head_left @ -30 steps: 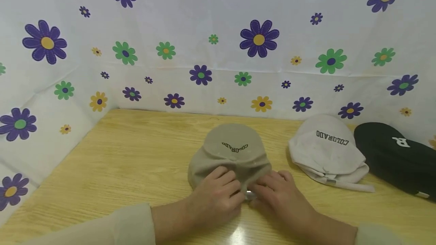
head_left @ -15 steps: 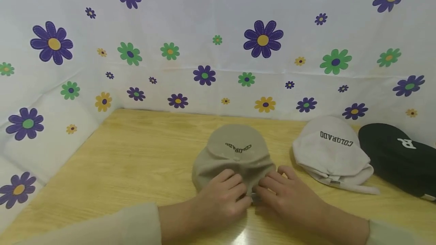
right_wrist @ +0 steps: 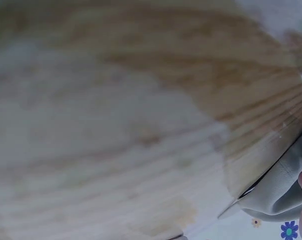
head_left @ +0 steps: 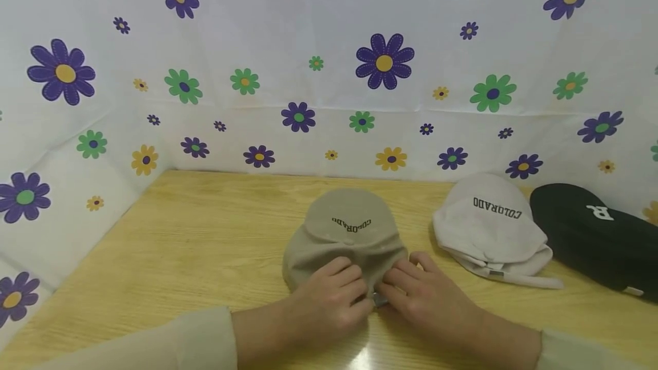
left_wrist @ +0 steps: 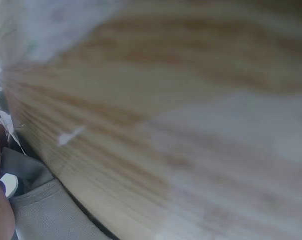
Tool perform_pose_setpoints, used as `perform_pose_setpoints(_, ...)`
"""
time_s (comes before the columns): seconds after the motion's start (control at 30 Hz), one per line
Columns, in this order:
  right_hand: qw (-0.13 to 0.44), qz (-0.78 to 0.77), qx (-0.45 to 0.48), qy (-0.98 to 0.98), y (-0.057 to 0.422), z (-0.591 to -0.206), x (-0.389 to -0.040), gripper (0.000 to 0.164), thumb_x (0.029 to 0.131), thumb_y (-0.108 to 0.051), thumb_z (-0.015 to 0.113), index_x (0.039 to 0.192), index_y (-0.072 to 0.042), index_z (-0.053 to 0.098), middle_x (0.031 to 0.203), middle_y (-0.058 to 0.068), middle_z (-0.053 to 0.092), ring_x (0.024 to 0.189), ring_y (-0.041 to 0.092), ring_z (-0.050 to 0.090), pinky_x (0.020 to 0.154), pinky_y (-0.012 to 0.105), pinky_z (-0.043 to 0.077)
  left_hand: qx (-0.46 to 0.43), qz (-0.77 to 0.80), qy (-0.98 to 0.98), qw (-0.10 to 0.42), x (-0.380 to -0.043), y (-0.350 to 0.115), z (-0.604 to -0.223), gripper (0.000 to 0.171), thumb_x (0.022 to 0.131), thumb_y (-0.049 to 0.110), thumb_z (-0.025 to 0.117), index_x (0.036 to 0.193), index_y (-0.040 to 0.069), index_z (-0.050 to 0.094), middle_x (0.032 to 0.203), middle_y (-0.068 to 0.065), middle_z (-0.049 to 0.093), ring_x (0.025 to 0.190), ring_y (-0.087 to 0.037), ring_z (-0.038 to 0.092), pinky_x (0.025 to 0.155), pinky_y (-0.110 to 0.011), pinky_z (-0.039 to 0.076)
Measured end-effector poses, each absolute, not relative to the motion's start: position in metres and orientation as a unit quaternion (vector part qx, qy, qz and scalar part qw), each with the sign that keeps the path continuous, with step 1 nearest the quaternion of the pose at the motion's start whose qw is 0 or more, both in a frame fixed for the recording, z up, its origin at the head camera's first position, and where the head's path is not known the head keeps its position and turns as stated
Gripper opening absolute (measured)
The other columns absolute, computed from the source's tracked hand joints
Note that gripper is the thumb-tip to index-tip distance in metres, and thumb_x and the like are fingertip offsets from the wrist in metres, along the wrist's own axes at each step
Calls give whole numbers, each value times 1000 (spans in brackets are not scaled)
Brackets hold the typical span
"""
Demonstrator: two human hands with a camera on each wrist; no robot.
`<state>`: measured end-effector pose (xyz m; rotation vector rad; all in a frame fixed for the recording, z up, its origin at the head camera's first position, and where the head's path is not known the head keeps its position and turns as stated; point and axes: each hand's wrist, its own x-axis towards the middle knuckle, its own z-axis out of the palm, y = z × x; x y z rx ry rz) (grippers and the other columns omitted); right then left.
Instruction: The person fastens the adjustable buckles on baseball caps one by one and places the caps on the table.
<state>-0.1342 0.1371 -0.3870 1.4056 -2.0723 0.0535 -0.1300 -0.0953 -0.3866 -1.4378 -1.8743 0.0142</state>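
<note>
A khaki baseball cap (head_left: 354, 207) with dark COLORADO lettering sits on the table, its closure side toward me. My left hand (head_left: 334, 301) grips the near edge of it, with curled fingers against the fabric. Just to the right, my right hand (head_left: 424, 296) pinches the same edge near the strap. Between the two hands shows a small metal buckle (head_left: 380, 300); the strap itself is mostly hidden by fingers. The left wrist view catches part of the cap's grey-looking fabric (left_wrist: 50, 210) beside a finger, and the right wrist view shows its folded edge (right_wrist: 281, 185) at the fingertips.
To the right lies a pale cap (head_left: 488, 227) with COLORADO lettering, its strap end sticking out. A black cap (head_left: 576, 227) with a white R sits beyond it, touching or nearly so. A flowered cloth (head_left: 319, 27) hangs behind the wooden table (head_left: 205, 233).
The head view has shifted slightly. Both hands stay at the khaki cap's near edge, with small finger movements around the buckle; the right fingers curl in a little more.
</note>
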Motion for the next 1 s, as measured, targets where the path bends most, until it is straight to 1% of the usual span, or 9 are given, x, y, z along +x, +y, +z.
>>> perform_pose_setpoints(0.13,307,26,530,-790,137,-389,-132,23,87,-28,64,103,-13,70,102,-1,65,94,17,58,82,37,41,-570,-5,-734,369,-131,-95,-387,21,91,16,55,73,19,65,77,7,63,73,-12,55,74,-28,44)
perform_pose_setpoints(0.47,280,102,509,-807,137,-393,-134,23,84,-30,74,103,-17,71,106,-5,67,100,15,61,86,33,40,-574,-3,-727,376,-133,-94,-386,19,92,18,57,75,18,66,78,7,63,74,-12,56,74,-27,44)
perform_pose_setpoints(0.6,267,130,509,-808,136,-393,-134,25,86,-29,74,108,-16,72,112,-4,68,106,15,63,91,34,43,-566,-10,-734,375,-131,-95,-387,18,90,18,57,75,18,65,79,7,64,74,-12,57,72,-27,44)
perform_pose_setpoints(0.7,260,140,504,-812,135,-392,-133,28,88,-30,73,111,-16,72,114,-5,68,109,15,63,94,35,44,-553,-16,-743,376,-131,-96,-387,14,86,19,58,74,17,64,77,6,62,73,-13,57,70,-28,44)
perform_pose_setpoints(0.83,259,145,496,-816,134,-389,-133,29,89,-32,72,112,-16,72,114,-6,68,108,14,63,92,35,44,-538,-17,-754,377,-130,-98,-387,10,81,22,60,73,17,63,75,6,61,71,-14,56,70,-29,44)
perform_pose_setpoints(1.0,257,149,495,-816,133,-386,-133,30,88,-33,72,112,-16,73,113,-5,69,106,14,63,91,34,44,-543,-21,-753,371,-130,-98,-385,9,81,21,61,73,17,63,75,6,61,70,-13,55,68,-27,43)
